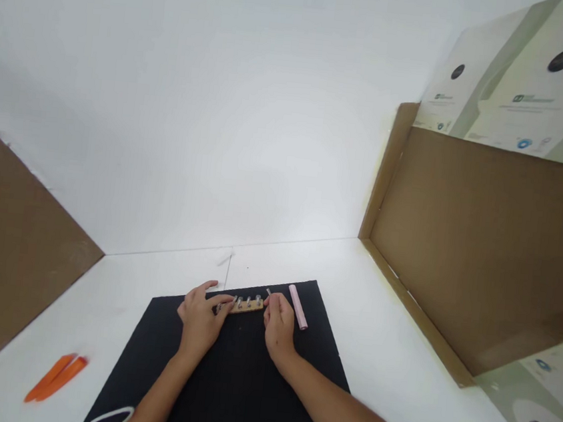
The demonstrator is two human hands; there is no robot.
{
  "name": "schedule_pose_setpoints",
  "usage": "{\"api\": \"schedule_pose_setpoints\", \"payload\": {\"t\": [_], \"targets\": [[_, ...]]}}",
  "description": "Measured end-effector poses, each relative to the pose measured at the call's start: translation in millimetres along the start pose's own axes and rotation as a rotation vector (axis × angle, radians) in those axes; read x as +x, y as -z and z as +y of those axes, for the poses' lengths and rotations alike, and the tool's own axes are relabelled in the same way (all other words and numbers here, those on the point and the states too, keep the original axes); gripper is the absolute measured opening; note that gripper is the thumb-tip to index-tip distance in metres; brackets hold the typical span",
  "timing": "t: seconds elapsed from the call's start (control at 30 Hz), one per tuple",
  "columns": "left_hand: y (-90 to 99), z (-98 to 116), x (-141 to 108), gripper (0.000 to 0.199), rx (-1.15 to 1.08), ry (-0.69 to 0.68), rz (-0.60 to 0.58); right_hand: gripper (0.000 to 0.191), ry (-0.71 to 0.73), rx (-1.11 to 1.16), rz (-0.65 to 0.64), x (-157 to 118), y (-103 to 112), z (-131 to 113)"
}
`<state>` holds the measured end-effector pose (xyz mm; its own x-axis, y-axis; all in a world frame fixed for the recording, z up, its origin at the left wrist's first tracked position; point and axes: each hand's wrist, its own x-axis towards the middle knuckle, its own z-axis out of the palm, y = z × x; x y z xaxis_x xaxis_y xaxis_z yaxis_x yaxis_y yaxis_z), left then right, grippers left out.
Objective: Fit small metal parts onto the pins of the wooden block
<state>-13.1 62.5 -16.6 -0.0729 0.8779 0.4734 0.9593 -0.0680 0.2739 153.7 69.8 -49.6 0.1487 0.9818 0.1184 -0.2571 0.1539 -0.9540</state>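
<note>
A short light-brown wooden strip (246, 307) lies near the far edge of a black mat (238, 381), with several small metal bolts standing along it. At the strip's left end is my left hand (201, 317), its thumb and a finger closed on that end while the index finger sticks out. Just past the right end, my right hand (278, 323) pinches a small metal pin (268, 291) whose tip pokes up above the fingers. The lower part of the pin is hidden by my fingers.
Right of my right hand a pink tube (298, 307) lies on the mat. Two orange strips (56, 379) rest on the white table at left. Behind the mat is a small pale scrap (225, 257). Brown boards (484, 246) flank the table.
</note>
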Motion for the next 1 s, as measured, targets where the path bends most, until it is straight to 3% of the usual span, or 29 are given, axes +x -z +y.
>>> {"api": "schedule_pose_setpoints", "payload": {"t": [0.13,0.53,0.73,0.87,1.0], "targets": [[-9.0,-3.2,-2.4,0.019,-0.007,0.008,-0.007,0.041,0.005,0.006,0.006,-0.3,-0.1,0.4],[-12.8,-14.8,-10.2,0.016,-0.006,-0.064,0.046,0.04,-0.012,0.014,-0.002,0.5,-0.1,-1.1],[3.3,-6.0,-16.1,0.02,-0.013,-0.089,0.049,0.04,-0.005,-0.013,-0.004,0.2,0.9,-1.5],[13.4,17.6,-36.9,0.021,0.003,-0.057,-0.127,0.04,-0.001,-0.01,-0.005,0.2,0.8,0.1],[10.3,38.8,-54.5,0.033,0.109,0.031,-0.254,0.04,-0.006,0.01,-0.021,0.7,1.0,1.8]]}}
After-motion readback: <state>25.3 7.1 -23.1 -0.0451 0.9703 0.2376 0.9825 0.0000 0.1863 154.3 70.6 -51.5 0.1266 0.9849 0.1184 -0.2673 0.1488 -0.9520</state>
